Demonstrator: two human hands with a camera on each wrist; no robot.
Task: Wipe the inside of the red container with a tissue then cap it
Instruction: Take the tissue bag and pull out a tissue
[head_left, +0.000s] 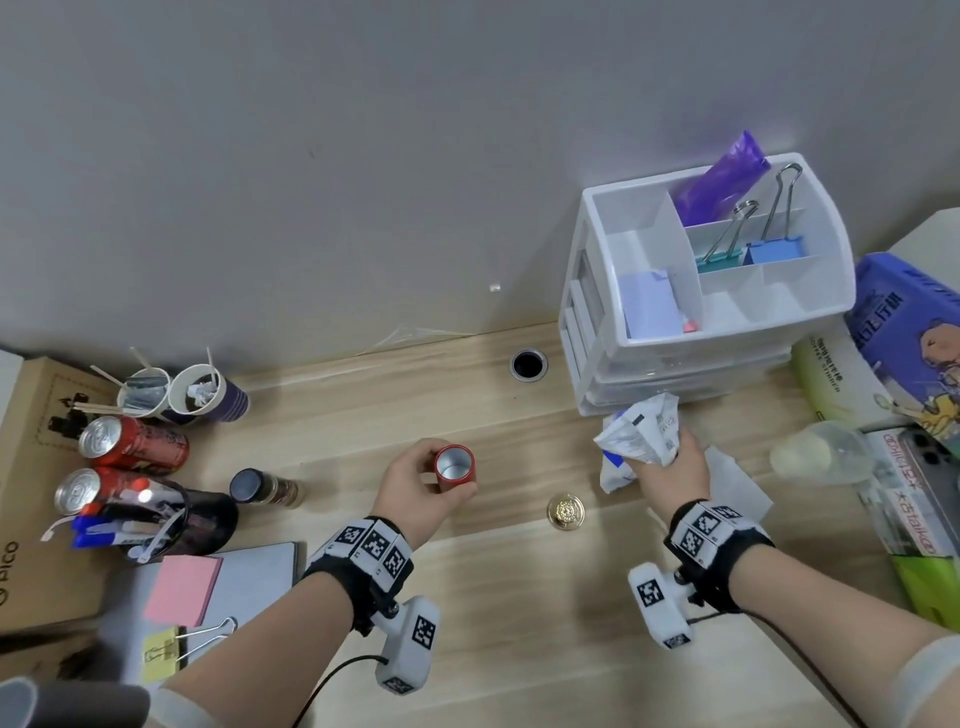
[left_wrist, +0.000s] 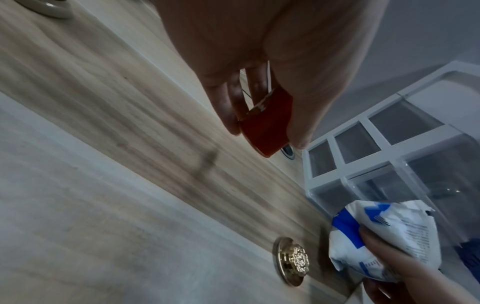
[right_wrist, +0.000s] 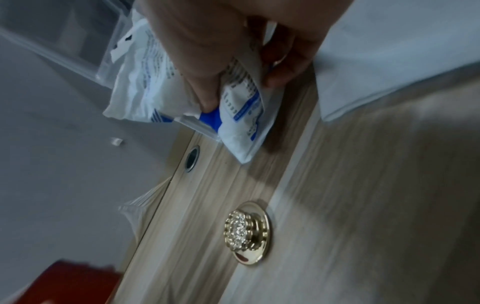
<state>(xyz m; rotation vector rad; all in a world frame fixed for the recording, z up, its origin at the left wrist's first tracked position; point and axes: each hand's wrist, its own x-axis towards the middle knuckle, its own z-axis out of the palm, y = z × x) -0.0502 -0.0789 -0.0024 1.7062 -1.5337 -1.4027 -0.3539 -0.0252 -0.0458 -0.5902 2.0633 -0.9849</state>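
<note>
Left hand (head_left: 415, 488): I hold the uncapped container (head_left: 455, 468), centre frame. Right hand (head_left: 670, 467): I grip the tissue pack (head_left: 641, 439). Cap (head_left: 566, 512): on bench (head_left: 519, 623), between my hands.

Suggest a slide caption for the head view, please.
Left hand holds open red container; right hand grips tissue pack; gold cap between.

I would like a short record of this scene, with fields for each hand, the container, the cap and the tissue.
left hand: grips the red container, open mouth up, above the desk
right hand: grips a white and blue tissue pack
cap: gold lid lying on the wooden desk, between the hands
tissue: flat white sheet on the desk beside the right hand
container state: uncapped, shiny inside
</note>
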